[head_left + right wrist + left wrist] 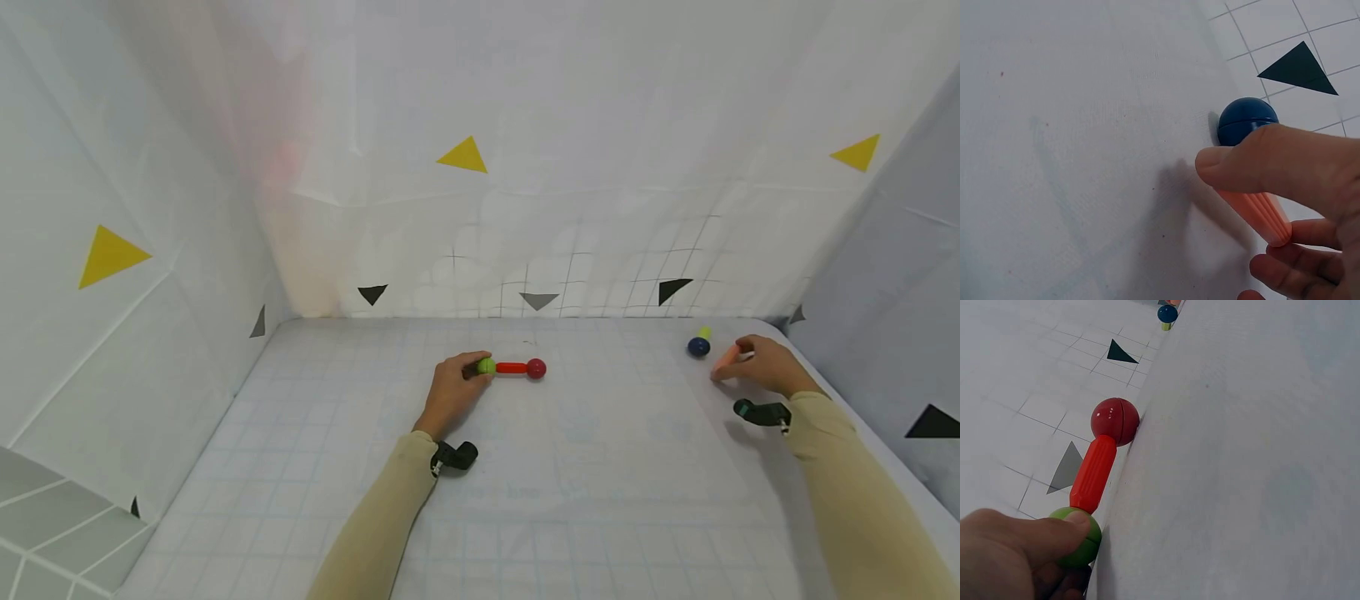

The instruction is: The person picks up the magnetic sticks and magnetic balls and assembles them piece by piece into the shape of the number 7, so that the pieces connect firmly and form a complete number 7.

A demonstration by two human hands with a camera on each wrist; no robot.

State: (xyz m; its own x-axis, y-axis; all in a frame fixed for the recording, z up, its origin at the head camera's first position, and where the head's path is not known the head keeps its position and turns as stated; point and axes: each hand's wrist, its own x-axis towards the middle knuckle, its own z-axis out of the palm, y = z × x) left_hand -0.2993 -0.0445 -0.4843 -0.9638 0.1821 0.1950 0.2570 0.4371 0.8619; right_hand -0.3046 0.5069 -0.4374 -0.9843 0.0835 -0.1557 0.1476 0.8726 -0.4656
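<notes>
White cloth (600, 500) is spread beneath, and just beyond the grip of the right hand (768, 365) a dark blue ball (698, 347) is seen touching a yellow-green rod (705, 332); three balls, three rods are counted. In that grip a ridged orange rod (726, 358) is pinched, partly hidden by the thumb (1229, 167), while a glossy green ball (487, 366) is clamped by the left hand (454, 390), a bright red rod (512, 367) and deep red ball (536, 368) lined up to its right.

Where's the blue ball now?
In the head view, the blue ball is on the right of the table, just left of the orange stick in the right hand, with a yellow-green piece behind it.
</notes>
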